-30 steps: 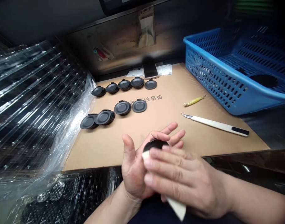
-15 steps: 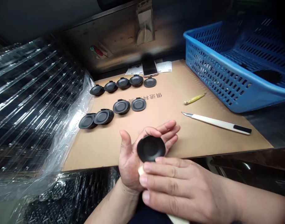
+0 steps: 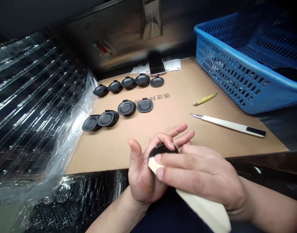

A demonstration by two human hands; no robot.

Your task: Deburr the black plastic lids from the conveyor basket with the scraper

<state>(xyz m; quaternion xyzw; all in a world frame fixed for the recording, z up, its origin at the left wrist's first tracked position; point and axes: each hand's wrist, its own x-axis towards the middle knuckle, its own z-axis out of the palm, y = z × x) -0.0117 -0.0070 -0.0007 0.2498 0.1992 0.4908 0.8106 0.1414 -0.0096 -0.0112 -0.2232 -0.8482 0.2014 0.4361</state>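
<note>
held up over the near edge of the cardboard sheet [image 3: 187, 136]: small black disc [image 3: 160, 149], cradled in left hand [image 3: 141, 181], rim caught between thumb and curled fingertips, so closed on it. mostly hidden behind right hand [image 3: 199, 181], fingers flat and together, pinning a cream wiping pad [image 3: 204, 210] against the disc face; closed on the pad, loose end hanging down toward the lap.

looks light, thin, stiff, likely moulded plastic, shallow dish shape with raised rim. smooth matte face, probably slippery and quick to mark, so better taken by the rim than the face. small tab on the edge of the matching ones on the sheet, maybe a second place to pinch. not fragile-looking, but possibly thin enough to flex under a hard squeeze.

elsewhere on the sheet: two rows of the same discs, front row [image 3: 126, 107] in short leaning stacks, back row [image 3: 129, 82] near a phone [image 3: 156, 66]. white utility knife [image 3: 228, 124], blade out, off to the right, well apart from both hands; yellow pick tool [image 3: 204, 99] beyond it. blue basket [image 3: 235, 77] far right. clear plastic trays [image 3: 29, 106] stacked at left, partly in wrap.
</note>
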